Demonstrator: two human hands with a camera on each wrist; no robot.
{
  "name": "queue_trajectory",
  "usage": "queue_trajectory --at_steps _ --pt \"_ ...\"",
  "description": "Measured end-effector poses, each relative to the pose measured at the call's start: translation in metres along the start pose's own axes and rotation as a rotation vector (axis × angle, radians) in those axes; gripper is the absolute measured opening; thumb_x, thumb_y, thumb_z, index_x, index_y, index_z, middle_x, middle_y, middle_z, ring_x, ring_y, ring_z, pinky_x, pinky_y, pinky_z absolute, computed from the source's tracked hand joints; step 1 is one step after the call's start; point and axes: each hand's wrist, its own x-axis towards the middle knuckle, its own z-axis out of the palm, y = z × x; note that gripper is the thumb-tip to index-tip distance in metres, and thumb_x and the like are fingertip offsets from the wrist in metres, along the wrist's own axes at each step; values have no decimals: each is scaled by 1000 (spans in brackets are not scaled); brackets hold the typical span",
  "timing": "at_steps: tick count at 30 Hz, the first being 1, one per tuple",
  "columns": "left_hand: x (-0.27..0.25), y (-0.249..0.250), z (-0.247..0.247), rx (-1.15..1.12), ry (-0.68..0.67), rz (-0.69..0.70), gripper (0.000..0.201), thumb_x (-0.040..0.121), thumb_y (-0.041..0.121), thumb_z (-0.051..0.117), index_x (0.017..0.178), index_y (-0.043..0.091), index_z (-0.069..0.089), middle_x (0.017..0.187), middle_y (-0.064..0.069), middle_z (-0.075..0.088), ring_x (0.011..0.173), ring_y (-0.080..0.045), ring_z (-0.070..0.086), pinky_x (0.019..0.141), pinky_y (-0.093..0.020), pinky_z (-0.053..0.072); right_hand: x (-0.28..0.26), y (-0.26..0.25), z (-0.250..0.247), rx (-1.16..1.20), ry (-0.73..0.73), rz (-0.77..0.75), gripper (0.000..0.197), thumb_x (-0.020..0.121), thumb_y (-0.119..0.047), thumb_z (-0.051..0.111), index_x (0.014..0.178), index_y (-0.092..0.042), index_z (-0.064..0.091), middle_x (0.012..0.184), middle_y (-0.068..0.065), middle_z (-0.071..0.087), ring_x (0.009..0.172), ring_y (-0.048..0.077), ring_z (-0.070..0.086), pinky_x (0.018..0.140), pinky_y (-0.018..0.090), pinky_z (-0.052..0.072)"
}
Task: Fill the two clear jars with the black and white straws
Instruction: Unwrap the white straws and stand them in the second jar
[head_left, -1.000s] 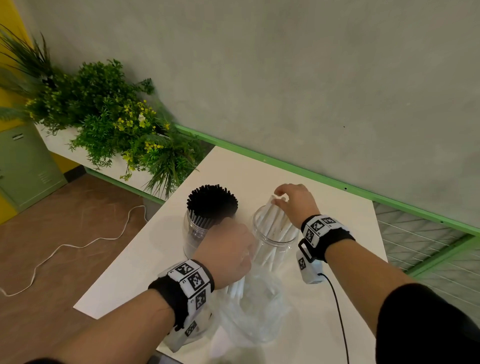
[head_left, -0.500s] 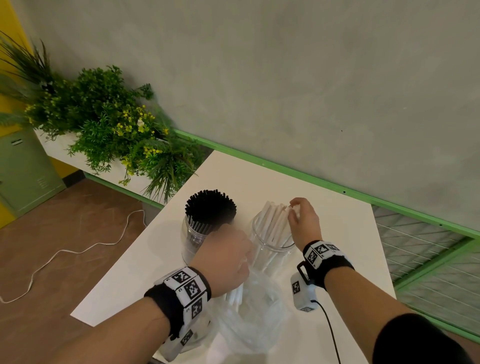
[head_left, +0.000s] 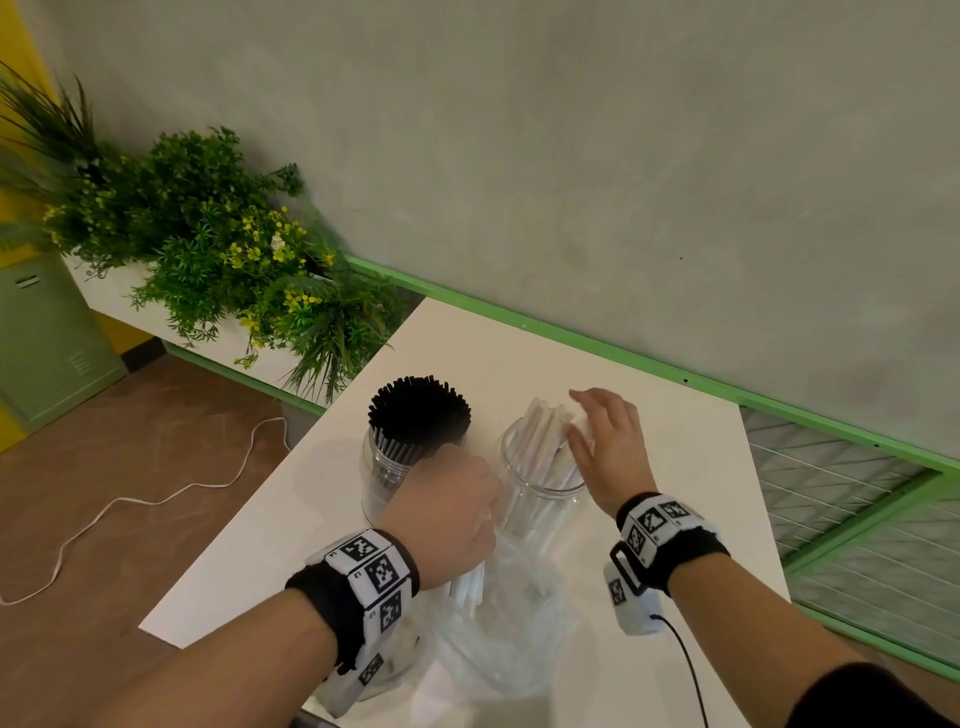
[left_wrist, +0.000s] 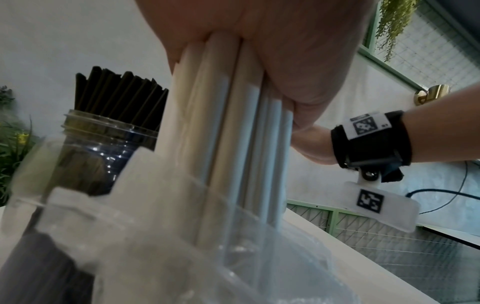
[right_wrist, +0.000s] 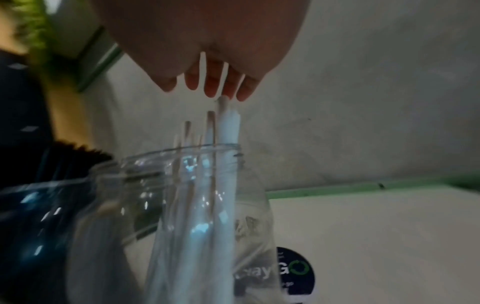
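From the head camera, a white table stands against a grey wall, with green plants in a planter off its left corner. Two clear jars stand side by side on the table: the left jar is packed with black straws, and the right jar holds a loose handful of white straws leaning toward its far rim. The left hand is closed into a fist just in front of the two jars, and a bundle of white straws runs down from it into a crumpled clear plastic bag at the table's near edge. The right hand is over the right jar's mouth with its fingers spread and relaxed at the straw tips, gripping nothing.

At the left wrist, the left hand has its fingers curled round the upper ends of the bundle, whose lower ends stand inside the plastic bag. The jar of black straws is behind on the left.

At the right wrist, the picture is blurred. The right hand's straight fingertips hang just above the right jar, one of them touching the tip of the tallest white straw.
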Motion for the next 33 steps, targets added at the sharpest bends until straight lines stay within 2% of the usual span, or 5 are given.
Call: queue_trajectory --at_steps 4,11,20,28,33 --pt "1 0 -1 -9 2 0 13 74 37 45 82 32 54 88 18 56 95 -14 51 69 -29 45 0 -2 5 -263 -155 -133 42 83 -22 71 123 -22 60 116 0 60 107 27 48 83 43 43" --pt "1 0 -2 -13 -4 -5 14 74 37 44 82 33 55 88 18 56 96 -14 51 70 -30 45 10 6 4 -198 -132 -87 22 74 -7 77 91 -19 72 88 0 64 89 31 57 75 37 35" --pt "1 1 -2 -9 0 -5 13 74 37 46 81 33 56 88 18 57 94 -14 51 69 -29 45 20 8 -7 -206 -442 145 40 87 -34 66 125 -25 56 129 2 45 111 25 48 92 36 41" --pt "-1 2 -3 -6 0 -8 11 74 37 47 81 33 55 88 19 56 93 -13 51 69 -26 42 17 5 16 49 -158 140 34 86 11 49 114 -2 63 111 15 53 101 32 54 90 30 42" --pt "0 2 -3 -5 -7 -14 13 74 37 45 81 33 55 88 18 57 94 -14 51 69 -27 43 39 -1 16 92 -116 161 31 91 7 46 116 0 62 115 18 54 107 33 51 91 23 34"
